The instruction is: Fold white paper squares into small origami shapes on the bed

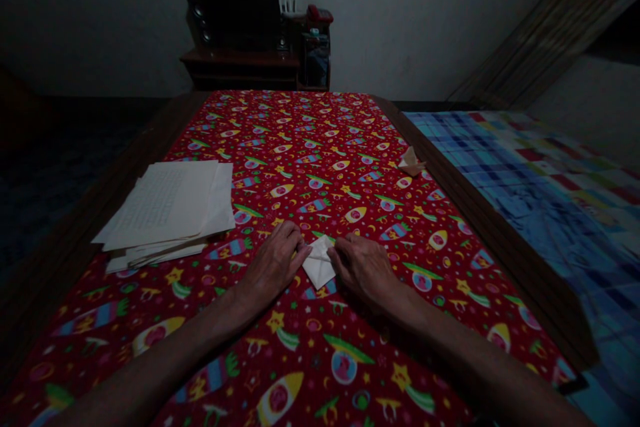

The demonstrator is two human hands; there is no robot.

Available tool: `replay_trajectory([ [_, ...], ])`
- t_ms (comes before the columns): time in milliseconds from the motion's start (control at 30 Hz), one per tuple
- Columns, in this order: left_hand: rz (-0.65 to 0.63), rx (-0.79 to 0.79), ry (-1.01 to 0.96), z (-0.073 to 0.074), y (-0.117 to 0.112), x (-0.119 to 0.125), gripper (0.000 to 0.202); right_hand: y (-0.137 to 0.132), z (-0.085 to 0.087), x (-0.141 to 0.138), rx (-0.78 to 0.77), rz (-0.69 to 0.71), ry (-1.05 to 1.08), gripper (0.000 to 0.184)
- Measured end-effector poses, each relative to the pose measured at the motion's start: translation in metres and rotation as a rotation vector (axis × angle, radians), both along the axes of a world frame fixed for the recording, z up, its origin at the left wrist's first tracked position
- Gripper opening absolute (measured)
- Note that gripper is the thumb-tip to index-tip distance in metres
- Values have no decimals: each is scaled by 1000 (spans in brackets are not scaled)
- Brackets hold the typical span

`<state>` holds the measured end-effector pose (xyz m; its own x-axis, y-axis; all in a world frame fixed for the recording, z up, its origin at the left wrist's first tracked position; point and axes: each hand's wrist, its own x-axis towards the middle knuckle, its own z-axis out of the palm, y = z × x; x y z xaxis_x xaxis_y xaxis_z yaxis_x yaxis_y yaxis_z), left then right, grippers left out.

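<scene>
A small folded piece of white paper (pixel 319 268), diamond-shaped with crease lines across it, lies on the red patterned cloth (pixel 280 360). My left hand (pixel 277 255) pinches its left corner between thumb and fingers. On the opposite side, my right hand (pixel 364 267) has its fingers closed on the right corner, hiding that edge. Left of my hands rests a stack of paper sheets (pixel 160 203), the top one with faint printed lines. Farther off to the right sits a small folded paper piece (pixel 411 162), white and brown.
The cloth covers a long table with a dark wooden edge (pixel 480 240). At its far end stand a black monitor (pixel 237 10) and a red telephone (pixel 320 14) on a cabinet (pixel 240 70). A bed with a blue checked sheet (pixel 530 200) adjoins the right side.
</scene>
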<state>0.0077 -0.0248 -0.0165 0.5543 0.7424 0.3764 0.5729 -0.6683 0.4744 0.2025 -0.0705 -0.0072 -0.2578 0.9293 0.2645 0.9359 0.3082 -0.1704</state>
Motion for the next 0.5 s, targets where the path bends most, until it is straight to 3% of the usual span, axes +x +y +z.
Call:
replay_trajectory([
  [267, 39, 86, 108, 8, -6, 2, 8, 0, 4, -2, -47, -24, -20, 25],
  [400, -134, 254, 219, 11, -16, 1, 26, 0, 0, -1, -30, -11, 0, 24],
  [500, -215, 297, 240, 10, -26, 1, 33, 0, -4, -1, -5, -1, 8, 27],
])
